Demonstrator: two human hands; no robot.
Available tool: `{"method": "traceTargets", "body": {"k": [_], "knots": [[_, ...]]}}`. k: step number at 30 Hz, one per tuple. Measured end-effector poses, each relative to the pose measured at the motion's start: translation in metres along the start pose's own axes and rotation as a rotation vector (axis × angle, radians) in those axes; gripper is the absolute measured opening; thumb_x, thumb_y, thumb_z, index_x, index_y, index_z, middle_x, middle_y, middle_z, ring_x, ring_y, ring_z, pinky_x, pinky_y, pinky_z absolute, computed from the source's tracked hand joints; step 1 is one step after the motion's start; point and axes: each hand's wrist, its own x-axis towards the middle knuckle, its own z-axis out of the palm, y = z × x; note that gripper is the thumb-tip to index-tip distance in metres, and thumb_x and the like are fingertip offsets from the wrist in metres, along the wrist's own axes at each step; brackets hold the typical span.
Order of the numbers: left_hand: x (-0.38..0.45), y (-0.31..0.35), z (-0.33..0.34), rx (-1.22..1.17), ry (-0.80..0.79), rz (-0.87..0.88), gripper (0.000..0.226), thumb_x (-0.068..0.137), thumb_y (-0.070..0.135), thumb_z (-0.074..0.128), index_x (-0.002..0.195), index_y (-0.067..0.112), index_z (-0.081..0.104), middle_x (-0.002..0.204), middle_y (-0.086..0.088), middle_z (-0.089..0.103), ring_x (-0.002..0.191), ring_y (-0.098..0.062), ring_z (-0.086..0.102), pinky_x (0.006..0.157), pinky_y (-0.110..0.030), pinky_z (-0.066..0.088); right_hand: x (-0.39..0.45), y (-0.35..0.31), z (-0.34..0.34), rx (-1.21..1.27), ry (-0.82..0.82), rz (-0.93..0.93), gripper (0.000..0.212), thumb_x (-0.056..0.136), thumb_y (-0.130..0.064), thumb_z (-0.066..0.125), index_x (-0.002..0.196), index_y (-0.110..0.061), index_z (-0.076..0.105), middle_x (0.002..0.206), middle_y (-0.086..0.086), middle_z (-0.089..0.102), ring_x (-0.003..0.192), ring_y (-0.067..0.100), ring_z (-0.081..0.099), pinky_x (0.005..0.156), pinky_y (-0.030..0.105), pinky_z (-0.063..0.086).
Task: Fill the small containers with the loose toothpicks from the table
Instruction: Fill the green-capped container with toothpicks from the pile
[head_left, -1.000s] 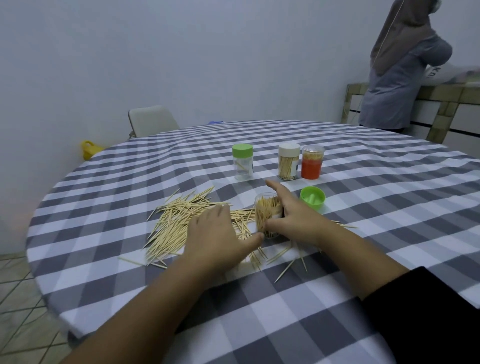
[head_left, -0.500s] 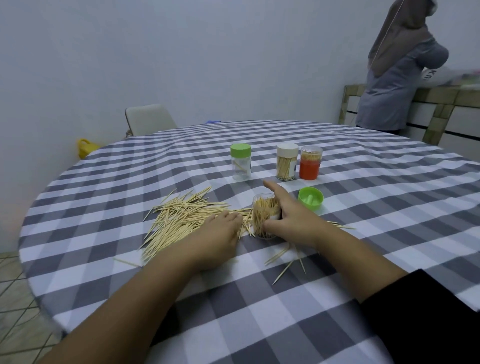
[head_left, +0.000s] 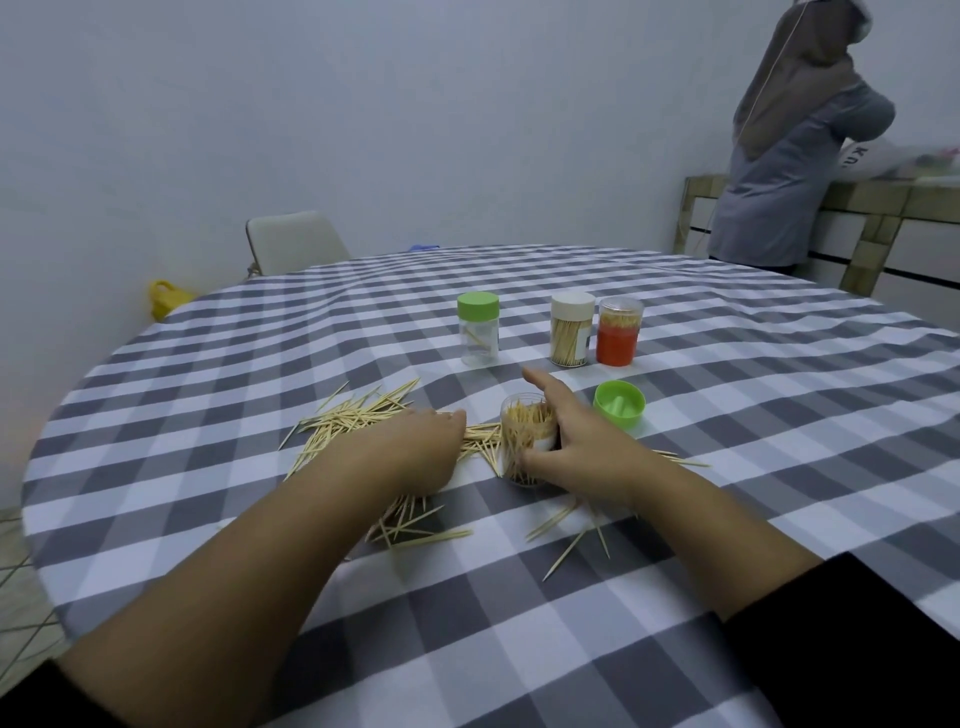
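A heap of loose toothpicks (head_left: 353, 415) lies on the checked tablecloth left of centre, and a few more strays (head_left: 566, 540) lie nearer me. My left hand (head_left: 415, 447) rests palm down on the heap's right end, fingers pointing away from me; its fingertips are hidden. My right hand (head_left: 582, 447) grips an open clear container (head_left: 524, 441), upright and packed with toothpicks, with the index finger stretched out past it. The container's green cap (head_left: 619, 404) lies upside down just right of that hand.
Three capped containers stand in a row behind: a nearly empty green-lidded one (head_left: 478, 328), a full white-lidded one (head_left: 571, 328) and an orange one (head_left: 618, 332). The round table (head_left: 727, 415) has a chair (head_left: 291, 241) at its far side. A person (head_left: 789, 145) stands at a counter, back right.
My left hand has slid forward and left from beside the container onto the toothpick heap. The right hand keeps its hold on the open container.
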Motion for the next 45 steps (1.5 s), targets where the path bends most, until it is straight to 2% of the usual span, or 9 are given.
{"method": "traceTargets", "body": {"k": [5,9,19,23,26,29,34,37,45], "knots": [[0.006,0.005,0.004,0.048,0.088,-0.003,0.049,0.091,0.0,0.041,0.139,0.007,0.037,0.136,-0.014,0.049,0.121,-0.03,0.05,0.098,-0.039,0.045,0.0,-0.001,-0.002,-0.016,0.007,-0.016,0.09,0.079,-0.018,0.066,0.147,-0.039,0.012,0.108,-0.002,0.058,0.081,0.007,0.06,0.077,0.025,0.053],[0.009,0.007,0.007,0.039,0.131,-0.011,0.035,0.087,-0.004,0.048,0.12,0.005,0.056,0.118,-0.012,0.049,0.102,-0.03,0.057,0.087,-0.037,0.05,0.001,-0.002,-0.006,0.054,-0.028,-0.004,0.093,0.075,-0.016,0.074,0.146,-0.035,0.017,0.105,-0.011,0.059,0.093,0.009,0.064,0.087,0.031,0.054],[0.027,0.014,0.0,0.05,0.064,-0.134,0.036,0.084,0.002,0.057,0.118,0.012,0.06,0.111,-0.011,0.06,0.096,-0.027,0.059,0.071,-0.029,0.041,0.002,0.0,-0.009,0.05,-0.054,0.021,0.096,0.071,-0.017,0.08,0.144,-0.034,0.021,0.114,-0.004,0.062,0.096,0.011,0.065,0.089,0.035,0.054],[0.031,0.019,-0.004,-0.067,0.069,-0.187,0.041,0.088,0.006,0.056,0.128,0.012,0.054,0.125,-0.013,0.056,0.112,-0.029,0.056,0.081,-0.031,0.043,0.002,0.0,-0.013,0.032,-0.045,0.022,0.096,0.071,-0.018,0.08,0.144,-0.034,0.02,0.116,-0.003,0.061,0.096,0.01,0.064,0.087,0.031,0.054],[0.025,0.019,0.004,-0.208,0.312,-0.159,0.027,0.094,0.002,0.044,0.118,0.007,0.057,0.115,-0.016,0.06,0.105,-0.032,0.058,0.076,-0.03,0.041,0.002,0.0,-0.014,0.034,-0.039,0.024,0.096,0.072,-0.017,0.079,0.145,-0.033,0.02,0.117,-0.003,0.058,0.096,0.009,0.064,0.084,0.026,0.054],[0.026,0.015,0.006,-0.294,0.302,-0.183,0.04,0.099,0.011,0.04,0.138,0.016,0.045,0.126,-0.014,0.056,0.114,-0.031,0.054,0.089,-0.032,0.043,0.001,0.0,-0.014,0.049,-0.034,0.022,0.095,0.073,-0.014,0.078,0.145,-0.033,0.019,0.113,-0.004,0.059,0.096,0.01,0.064,0.084,0.027,0.055],[0.017,0.014,0.006,-0.767,0.546,-0.13,0.033,0.1,0.019,0.046,0.129,0.026,0.059,0.109,-0.004,0.067,0.098,-0.022,0.059,0.076,-0.026,0.041,0.0,0.0,-0.013,0.029,-0.003,0.011,0.093,0.074,-0.017,0.077,0.145,-0.034,0.02,0.109,-0.005,0.062,0.094,0.011,0.064,0.086,0.032,0.054],[0.012,0.013,0.006,-1.11,0.623,-0.112,0.029,0.097,0.02,0.053,0.123,0.025,0.064,0.098,0.002,0.07,0.086,-0.018,0.061,0.073,-0.035,0.05,0.0,-0.001,-0.013,0.001,0.006,0.014,0.093,0.073,-0.021,0.077,0.145,-0.036,0.02,0.113,-0.003,0.06,0.097,0.012,0.063,0.09,0.033,0.053],[0.014,0.007,0.0,-1.802,0.614,-0.064,0.017,0.091,0.01,0.058,0.092,0.024,0.067,0.088,0.002,0.071,0.097,-0.016,0.066,0.1,-0.036,0.046,0.001,-0.001,-0.007,-0.024,0.009,0.011,0.087,0.078,-0.023,0.073,0.145,-0.036,0.019,0.112,-0.006,0.058,0.097,0.008,0.061,0.091,0.03,0.052]]}}
